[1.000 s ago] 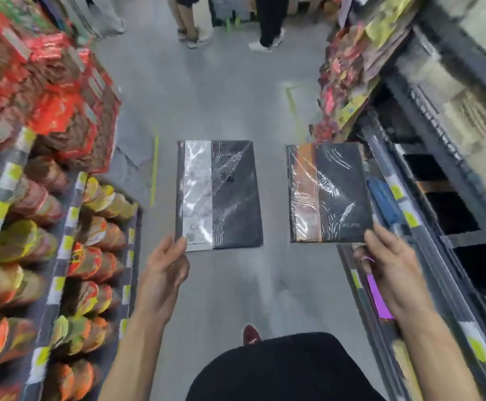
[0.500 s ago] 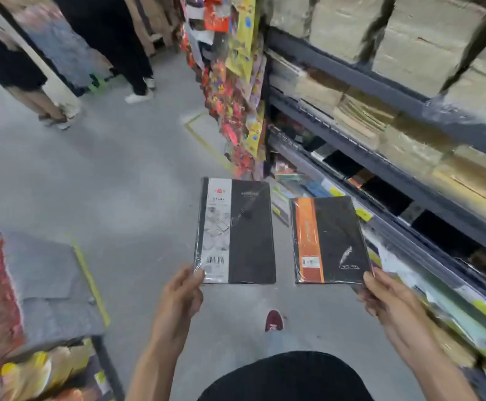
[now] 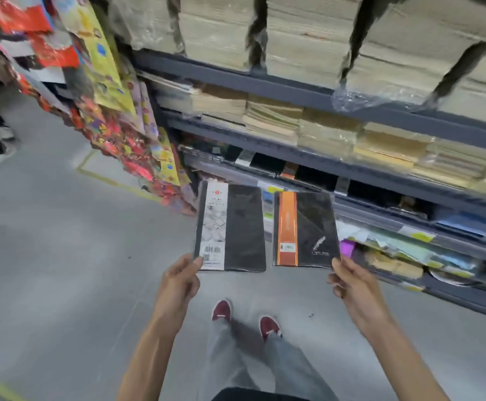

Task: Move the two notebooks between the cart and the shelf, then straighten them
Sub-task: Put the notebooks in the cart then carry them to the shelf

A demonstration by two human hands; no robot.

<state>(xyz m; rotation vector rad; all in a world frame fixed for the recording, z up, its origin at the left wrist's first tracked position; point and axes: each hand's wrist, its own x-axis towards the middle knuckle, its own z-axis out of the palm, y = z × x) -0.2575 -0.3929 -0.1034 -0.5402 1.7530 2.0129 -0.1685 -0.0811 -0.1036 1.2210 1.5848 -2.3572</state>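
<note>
left hand (image 3: 179, 280): pinching corner of black wrapped notebook with white band (image 3: 231, 228)
right hand (image 3: 351, 280): pinching black notebook with orange band (image 3: 305, 230), near dark metal shelf (image 3: 380, 180)

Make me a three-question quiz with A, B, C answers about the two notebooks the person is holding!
1. Where is the shelf?
A. ahead and to the person's right
B. behind the person
C. under the shoes

2. What colour is the band on the notebook in the right hand?
A. green
B. orange
C. pink

3. How is the notebook in the left hand held?
A. lying on the floor
B. tucked under an arm
C. pinched at a bottom corner

Answers: 1 A, its racks fill the upper right; 2 B, an orange strip runs down it; 3 C, the left hand grips its lower left corner.
</note>
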